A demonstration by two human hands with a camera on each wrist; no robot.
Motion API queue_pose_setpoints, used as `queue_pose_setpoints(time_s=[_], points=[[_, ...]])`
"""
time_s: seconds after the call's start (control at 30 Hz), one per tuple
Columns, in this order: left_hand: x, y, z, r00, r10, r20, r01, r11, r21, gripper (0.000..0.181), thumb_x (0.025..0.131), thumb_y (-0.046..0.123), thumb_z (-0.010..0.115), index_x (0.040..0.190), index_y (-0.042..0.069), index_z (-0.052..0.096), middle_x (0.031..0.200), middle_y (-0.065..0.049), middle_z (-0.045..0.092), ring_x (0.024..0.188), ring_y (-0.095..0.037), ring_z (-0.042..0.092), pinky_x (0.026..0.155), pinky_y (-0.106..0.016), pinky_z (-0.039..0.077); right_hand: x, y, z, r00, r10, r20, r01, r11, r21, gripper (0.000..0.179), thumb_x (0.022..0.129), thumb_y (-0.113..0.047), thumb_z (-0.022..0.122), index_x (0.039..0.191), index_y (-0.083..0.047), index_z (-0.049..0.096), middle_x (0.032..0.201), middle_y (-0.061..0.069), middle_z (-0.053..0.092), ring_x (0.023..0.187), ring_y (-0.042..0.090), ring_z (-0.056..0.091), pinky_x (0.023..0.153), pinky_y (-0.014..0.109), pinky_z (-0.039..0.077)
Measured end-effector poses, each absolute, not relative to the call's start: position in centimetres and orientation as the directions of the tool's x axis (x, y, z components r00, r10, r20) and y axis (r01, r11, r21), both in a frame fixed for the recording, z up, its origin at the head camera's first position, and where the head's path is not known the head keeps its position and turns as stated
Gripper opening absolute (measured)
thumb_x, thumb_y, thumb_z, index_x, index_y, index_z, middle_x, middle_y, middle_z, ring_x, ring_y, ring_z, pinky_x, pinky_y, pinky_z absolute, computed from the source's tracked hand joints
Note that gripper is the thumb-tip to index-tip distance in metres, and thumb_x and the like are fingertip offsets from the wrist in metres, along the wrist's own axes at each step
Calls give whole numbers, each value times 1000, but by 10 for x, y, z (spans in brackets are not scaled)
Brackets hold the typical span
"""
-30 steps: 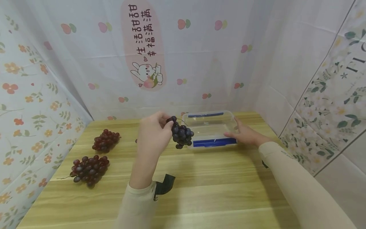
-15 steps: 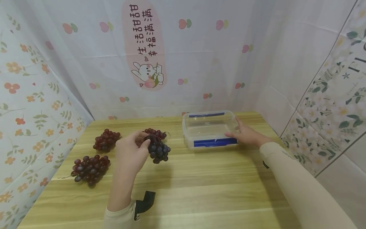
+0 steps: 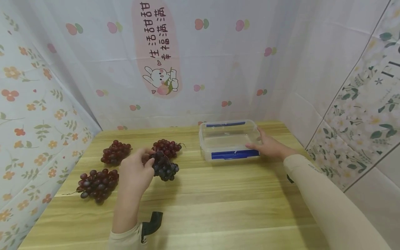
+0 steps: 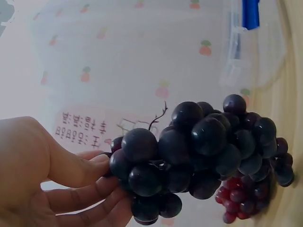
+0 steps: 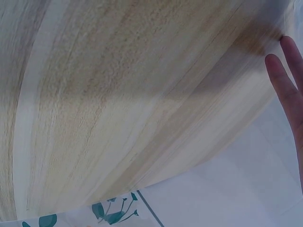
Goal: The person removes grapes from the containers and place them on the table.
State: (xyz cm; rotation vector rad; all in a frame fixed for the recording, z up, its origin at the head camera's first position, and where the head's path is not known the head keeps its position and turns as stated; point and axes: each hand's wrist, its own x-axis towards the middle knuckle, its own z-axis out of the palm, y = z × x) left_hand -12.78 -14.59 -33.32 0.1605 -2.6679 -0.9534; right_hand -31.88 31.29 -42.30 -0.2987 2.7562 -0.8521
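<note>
My left hand (image 3: pixel 135 172) pinches a bunch of black grapes (image 3: pixel 166 171) by its upper end, between thumb and fingers. In the left wrist view the black grapes (image 4: pixel 203 142) hang away from the fingertips, with a bare bit of stem poking up. At the right, my right hand (image 3: pixel 271 146) grips the right side of a clear plastic food container (image 3: pixel 203 147), thumb at its near corner and fingers partly hidden behind the wall. The container has blue clips (image 3: pixel 235 154) on its long sides, and no grapes show in it. The right wrist view catches only some fingers (image 5: pixel 281 85).
A bunch of red grapes (image 3: pixel 167 146) lies just behind the held one. Two more, red grapes (image 3: pixel 116 152) and darker red grapes (image 3: pixel 98 185), lie at the left of the wooden table (image 3: pixel 218 201). Printed curtains (image 3: pixel 231 69) stand close behind and at both sides.
My left hand has carried the black grapes from beside the container to the left and lower, uncovering the red bunch behind. The right hand and container have stayed in place.
</note>
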Motion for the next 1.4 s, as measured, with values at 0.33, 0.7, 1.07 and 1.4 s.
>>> queue_pose_setpoints(time_s=[0.33,0.7,1.07,1.4], points=[[-143,-158,-361,-999,-32,-2,-26,780,625,29,98,-5,57,124,5,67,122,-24,73,87,-27,61,69,-35,47,-319,312,-421,-950,-262,-171,-116,803,-585,128,95,-78,59,168,-7,-20,165,40,32,153,60,31,126,72,24],[-151,-157,-376,-998,38,-44,3,790,612,33,91,-9,54,118,2,69,116,-20,70,93,-27,61,72,-36,49,-320,313,-421,-949,-261,-179,-106,795,-597,129,94,-77,60,168,-8,-20,165,39,32,153,60,31,126,72,23],[-154,-133,-394,-997,70,-9,60,901,430,42,102,30,71,135,5,65,140,-26,58,131,-49,54,103,-67,50,-319,313,-419,-950,-247,-191,-93,808,-582,129,94,-78,59,168,-9,-20,166,40,28,155,60,26,126,74,22],[-157,-125,-412,-964,72,-254,-7,954,299,82,87,53,84,158,26,52,170,-20,37,157,-61,21,103,-97,21,-319,314,-423,-948,-255,-188,-100,804,-586,128,94,-78,59,168,-9,-19,166,39,29,155,59,28,127,73,22]])
